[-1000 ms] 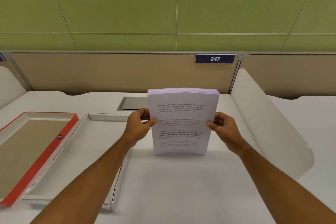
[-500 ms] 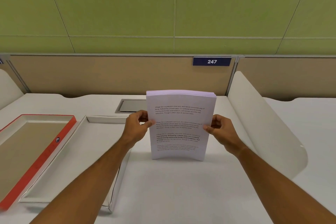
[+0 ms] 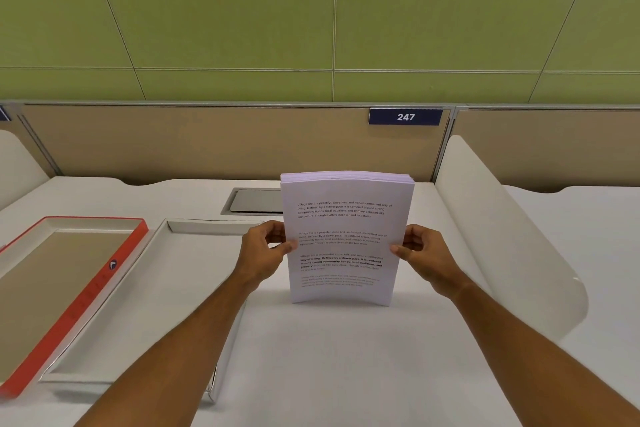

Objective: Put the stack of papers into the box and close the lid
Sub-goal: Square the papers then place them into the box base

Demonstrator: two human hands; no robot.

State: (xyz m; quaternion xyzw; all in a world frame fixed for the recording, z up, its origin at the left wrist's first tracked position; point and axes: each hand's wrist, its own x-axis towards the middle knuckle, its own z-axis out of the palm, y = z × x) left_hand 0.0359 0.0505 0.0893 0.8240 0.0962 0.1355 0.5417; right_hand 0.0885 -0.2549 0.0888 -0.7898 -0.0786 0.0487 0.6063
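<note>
In the head view the task is at its early part: the stack of papers (image 3: 346,239) is not yet in the box (image 3: 138,291), which lies open to the left of the stack, and the red-edged lid (image 3: 86,284) lies further left of it, so placing and closing are left to do. The stack stands upright on the worktop (image 3: 346,364), its lower edge resting there, slightly bowed, with printed text facing the person; the left hand (image 3: 265,250) and right hand (image 3: 420,251) are each clamped on one side edge.
</note>
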